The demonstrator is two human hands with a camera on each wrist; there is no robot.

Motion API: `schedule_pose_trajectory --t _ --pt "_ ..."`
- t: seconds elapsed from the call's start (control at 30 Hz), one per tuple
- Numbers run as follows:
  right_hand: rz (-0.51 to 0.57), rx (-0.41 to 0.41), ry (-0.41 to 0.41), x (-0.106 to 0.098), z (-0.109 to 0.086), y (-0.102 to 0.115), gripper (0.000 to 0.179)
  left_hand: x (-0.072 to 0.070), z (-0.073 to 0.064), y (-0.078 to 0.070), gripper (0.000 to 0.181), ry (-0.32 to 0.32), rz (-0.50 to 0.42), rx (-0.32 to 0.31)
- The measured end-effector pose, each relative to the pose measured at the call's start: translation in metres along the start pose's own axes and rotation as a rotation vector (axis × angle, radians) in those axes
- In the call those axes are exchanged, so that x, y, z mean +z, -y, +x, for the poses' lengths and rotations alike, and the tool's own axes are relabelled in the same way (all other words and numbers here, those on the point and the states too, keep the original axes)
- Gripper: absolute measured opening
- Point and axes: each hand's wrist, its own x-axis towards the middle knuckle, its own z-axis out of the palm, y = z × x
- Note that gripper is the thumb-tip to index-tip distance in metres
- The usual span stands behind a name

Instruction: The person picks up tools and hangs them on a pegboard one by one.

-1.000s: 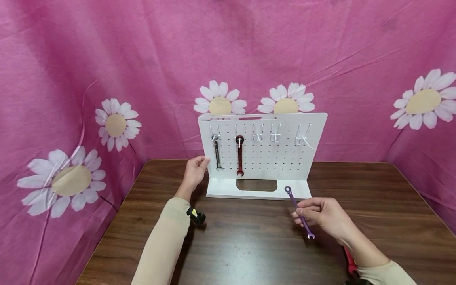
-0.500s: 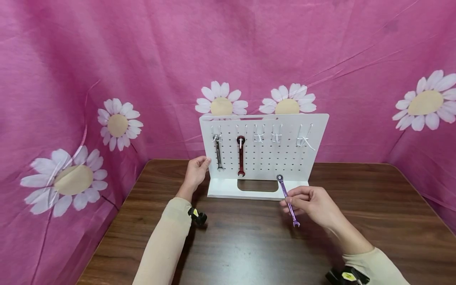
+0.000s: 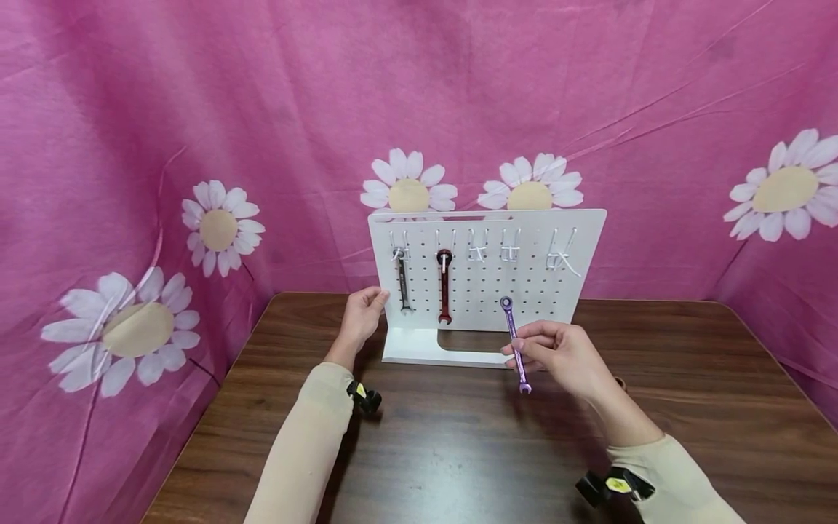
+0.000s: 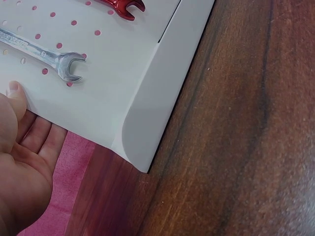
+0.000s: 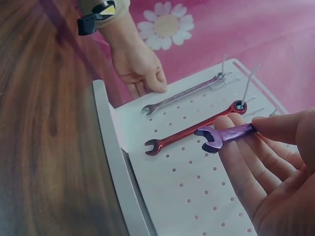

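My right hand (image 3: 561, 358) pinches a purple combination wrench (image 3: 511, 324) between thumb and fingers, ring end up, in front of the white pegboard (image 3: 481, 295). In the right wrist view the wrench's open end (image 5: 210, 139) points away from the palm. My left hand (image 3: 361, 318) grips the board's left edge. The left wrist view has its thumb (image 4: 16, 96) on the front face and the other fingers partly behind the board. A silver wrench (image 3: 402, 285) and a red wrench (image 3: 444, 291) hang by their ring ends from hooks on the left half.
To the right of the red wrench, white wire hooks (image 3: 510, 249) stick out along the board's upper part. The board's flat foot (image 3: 409, 348) rests on a brown wood table (image 3: 419, 444). Pink cloth (image 3: 314, 109) with daisies hangs behind and at both sides.
My right hand has carried the purple wrench left and up, from over the board's foot to in front of its lower face. The left hand stays at the board's edge.
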Motion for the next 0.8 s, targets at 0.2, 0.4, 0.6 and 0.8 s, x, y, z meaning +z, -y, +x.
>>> schedule_pose_trajectory --t 0.2,0.4,0.6,0.8 --pt "0.018 -0.002 -0.013 0.003 0.008 0.006 0.024 -0.001 0.001 0.001 0.022 0.002 0.006 0.015" --pt "0.054 -0.045 -0.032 0.012 0.02 0.011 0.021 -0.001 0.003 0.002 0.02 -0.004 0.01 0.023" --pt "0.104 -0.065 -0.083 0.023 0.031 0.013 0.022 0.0 0.001 0.001 0.022 0.001 -0.007 -0.005" --pt "0.122 -0.05 -0.128 0.029 0.038 0.017 0.024 0.001 0.001 0.001 0.021 0.003 -0.012 -0.008"
